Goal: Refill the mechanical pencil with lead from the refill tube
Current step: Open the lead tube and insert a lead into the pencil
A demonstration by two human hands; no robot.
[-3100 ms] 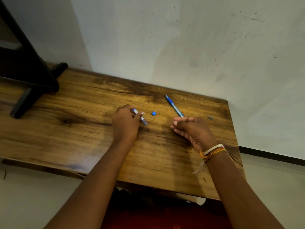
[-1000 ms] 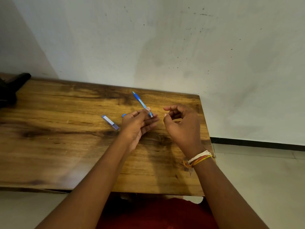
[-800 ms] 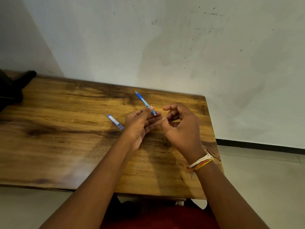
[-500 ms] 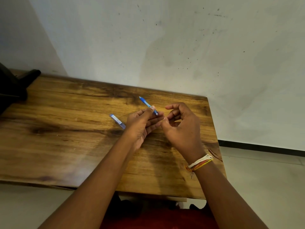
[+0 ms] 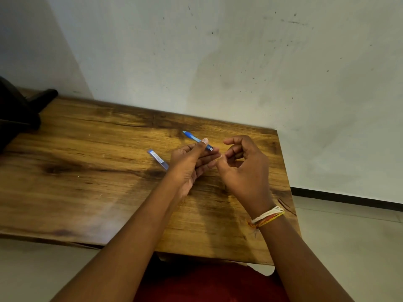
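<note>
the refill tube (image 5: 158,159) has been put down on the wooden table (image 5: 87,182) just left of the left hand (image 5: 187,164), and the mechanical pencil (image 5: 197,140) has been picked up instead, now pinched in that hand with its open back end aimed at the right hand (image 5: 244,168). the right hand is curled in a pinch right beside the pencil's end, so a lead is probably about to be fed in, though whether anything is actually held can't be told. counted: one pencil, one tube, two hands.
</note>
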